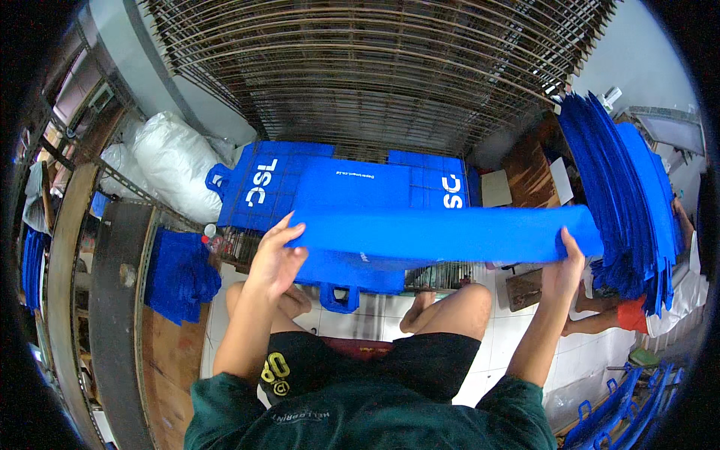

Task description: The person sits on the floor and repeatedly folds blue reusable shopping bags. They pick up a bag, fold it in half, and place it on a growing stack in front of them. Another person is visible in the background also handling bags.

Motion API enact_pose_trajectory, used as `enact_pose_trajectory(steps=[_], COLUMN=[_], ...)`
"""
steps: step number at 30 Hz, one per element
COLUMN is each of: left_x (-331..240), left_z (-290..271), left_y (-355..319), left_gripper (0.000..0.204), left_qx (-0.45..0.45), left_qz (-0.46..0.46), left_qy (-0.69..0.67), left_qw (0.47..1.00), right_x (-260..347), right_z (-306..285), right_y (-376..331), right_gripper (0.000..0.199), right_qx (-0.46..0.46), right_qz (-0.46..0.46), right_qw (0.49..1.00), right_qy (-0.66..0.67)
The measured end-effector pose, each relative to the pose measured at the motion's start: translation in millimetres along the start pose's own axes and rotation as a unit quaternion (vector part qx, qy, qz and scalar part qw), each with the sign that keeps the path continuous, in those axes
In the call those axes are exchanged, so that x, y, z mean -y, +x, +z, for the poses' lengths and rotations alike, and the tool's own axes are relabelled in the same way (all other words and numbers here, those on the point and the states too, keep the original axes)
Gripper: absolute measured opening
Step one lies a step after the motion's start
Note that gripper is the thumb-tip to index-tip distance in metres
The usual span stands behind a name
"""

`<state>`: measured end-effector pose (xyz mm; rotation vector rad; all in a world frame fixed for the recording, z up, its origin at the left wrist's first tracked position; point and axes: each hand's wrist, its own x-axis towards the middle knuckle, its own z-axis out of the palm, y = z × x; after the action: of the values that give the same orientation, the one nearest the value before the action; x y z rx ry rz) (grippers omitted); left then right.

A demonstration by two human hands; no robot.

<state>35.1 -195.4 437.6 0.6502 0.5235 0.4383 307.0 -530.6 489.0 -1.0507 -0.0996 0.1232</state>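
A blue fabric bag [442, 231] stretches flat and tilted between my two hands, above my knees. My left hand [276, 259] is closed on its left end, with thumb and fingers at the edge. At the other end my right hand [562, 262] grips it, the thumb lying over the near face. Beneath and beyond it, more blue bags with white print [259, 180] are spread on a wire rack [442, 274]. One bag's cut-out handle [340, 298] hangs toward me. The held bag hides part of those below.
Stacked wire racks [375, 67] rise just beyond the bags. A thick pile of blue bags [619, 202] hangs at the right, beside another person's leg [596, 319]. White plastic sacks [176, 161] and folded blue fabric [180, 274] on a wooden shelf [169, 360] stand left.
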Motion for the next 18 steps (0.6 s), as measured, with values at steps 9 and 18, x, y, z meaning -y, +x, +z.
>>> enact_pose_trajectory(steps=[9,18], left_x=[46.2,85.8], left_z=[47.0,105.8], left_y=[244.7,267.9], left_gripper=[0.035,0.057], left_qx=[0.034,0.066], left_qz=[-0.136,0.014], left_qy=[0.04,0.206], left_qw=[0.989,0.976], right_x=[-126.6,-129.0], right_z=[-72.4,-120.1], right_y=[299.2,344.9], right_gripper=[0.02,0.026], right_qx=[-0.027,0.007], right_qz=[0.129,0.08], right_qw=[0.991,0.997], right_qy=[-0.025,0.01])
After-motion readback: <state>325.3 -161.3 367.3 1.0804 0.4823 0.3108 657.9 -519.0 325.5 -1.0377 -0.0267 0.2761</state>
